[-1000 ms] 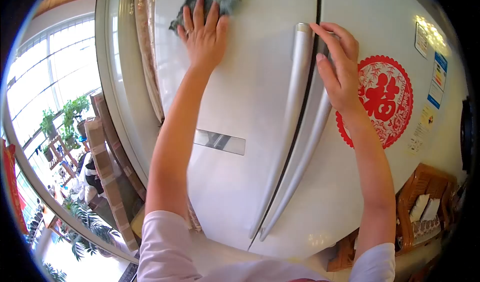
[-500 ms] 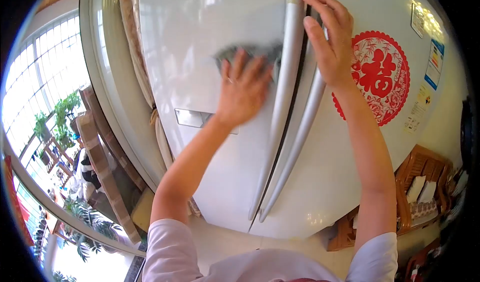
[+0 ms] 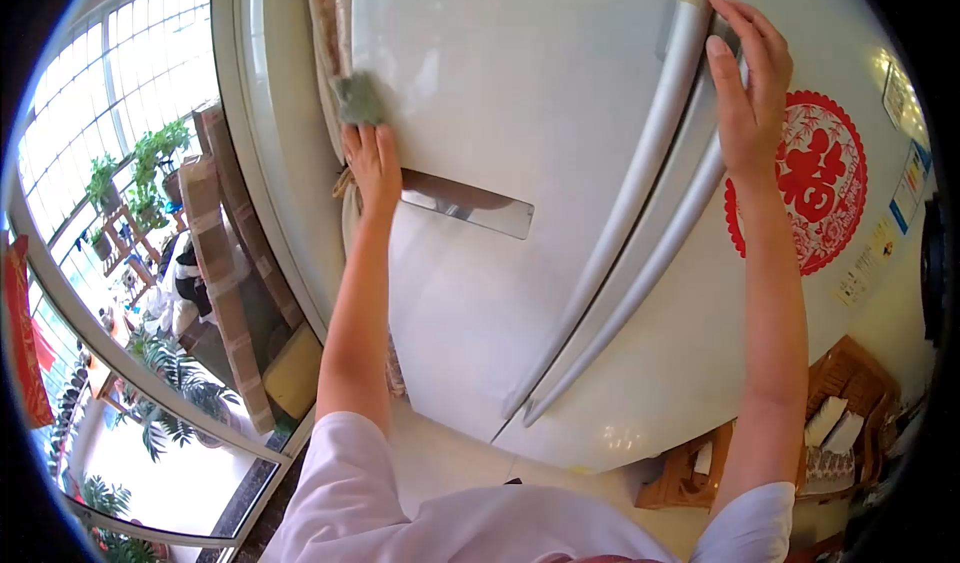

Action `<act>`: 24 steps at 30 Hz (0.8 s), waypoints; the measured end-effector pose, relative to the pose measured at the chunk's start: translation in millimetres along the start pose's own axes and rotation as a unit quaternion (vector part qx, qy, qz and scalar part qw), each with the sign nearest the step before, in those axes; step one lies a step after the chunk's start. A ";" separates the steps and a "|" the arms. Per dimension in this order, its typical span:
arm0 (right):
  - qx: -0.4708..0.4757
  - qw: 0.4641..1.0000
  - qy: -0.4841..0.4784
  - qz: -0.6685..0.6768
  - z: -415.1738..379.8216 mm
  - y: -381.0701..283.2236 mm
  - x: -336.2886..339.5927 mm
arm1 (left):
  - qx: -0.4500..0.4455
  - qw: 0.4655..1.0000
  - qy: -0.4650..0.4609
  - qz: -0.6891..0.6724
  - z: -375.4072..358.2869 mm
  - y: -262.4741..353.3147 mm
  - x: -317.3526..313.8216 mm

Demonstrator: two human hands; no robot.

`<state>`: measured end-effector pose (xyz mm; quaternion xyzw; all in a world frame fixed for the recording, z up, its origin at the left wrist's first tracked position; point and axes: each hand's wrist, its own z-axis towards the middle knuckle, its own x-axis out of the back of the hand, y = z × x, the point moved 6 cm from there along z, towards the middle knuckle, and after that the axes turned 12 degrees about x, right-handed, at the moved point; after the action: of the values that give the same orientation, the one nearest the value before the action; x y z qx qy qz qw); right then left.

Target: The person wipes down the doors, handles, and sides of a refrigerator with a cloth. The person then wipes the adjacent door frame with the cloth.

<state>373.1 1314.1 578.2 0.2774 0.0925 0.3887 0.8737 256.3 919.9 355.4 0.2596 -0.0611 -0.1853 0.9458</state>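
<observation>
My left hand (image 3: 374, 168) is at the left edge of the white fridge door (image 3: 480, 303), its fingers on a grey-green cloth (image 3: 358, 99) pressed against the surface. The rectangular panel (image 3: 468, 206) lies just right of that hand. My right hand (image 3: 750, 103) rests at the top of the right door's silver handle (image 3: 640, 283), fingers apart, fingertips near the top of the left door's handle (image 3: 640, 183). A round red paper decoration (image 3: 815, 168) is stuck on the right door, partly behind my right forearm.
A gathered curtain (image 3: 330, 23) hangs beside the fridge's left side. Farther left are a glass door frame (image 3: 150, 418), wrapped long boards (image 3: 222, 283) and potted plants (image 3: 150, 173). A wooden seat (image 3: 850, 373) with cushions stands at the lower right.
My left hand has moved left with the cloth, from beside the handle to the door's left edge. The view has shifted left; my right hand remains at the handles.
</observation>
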 end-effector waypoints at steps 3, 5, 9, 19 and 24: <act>0.010 1.000 0.011 0.010 -1.8 5.3 -2.0 | 0.079 0.994 -0.005 -0.082 -61.7 -12.9 18.8; 0.023 1.000 0.010 0.001 -3.1 8.0 -3.2 | 0.282 0.954 0.003 -0.103 -118.0 -82.1 0.0; 0.035 0.999 0.013 0.003 -3.0 7.1 -4.2 | 0.394 0.914 0.006 -0.098 -175.9 -101.3 -3.9; 0.097 0.994 -0.004 -0.056 -3.3 15.3 -3.0 | -0.021 0.998 -0.002 -0.062 -9.9 117.1 -22.7; 0.129 0.989 -0.034 -0.070 -6.2 28.2 -4.1 | -0.247 0.961 -0.085 -0.095 -33.5 261.5 -24.3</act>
<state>350.3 1329.0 588.5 0.3933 0.1310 0.3023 0.8583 324.3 1153.2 460.6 0.0060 -0.0683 -0.3051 0.9498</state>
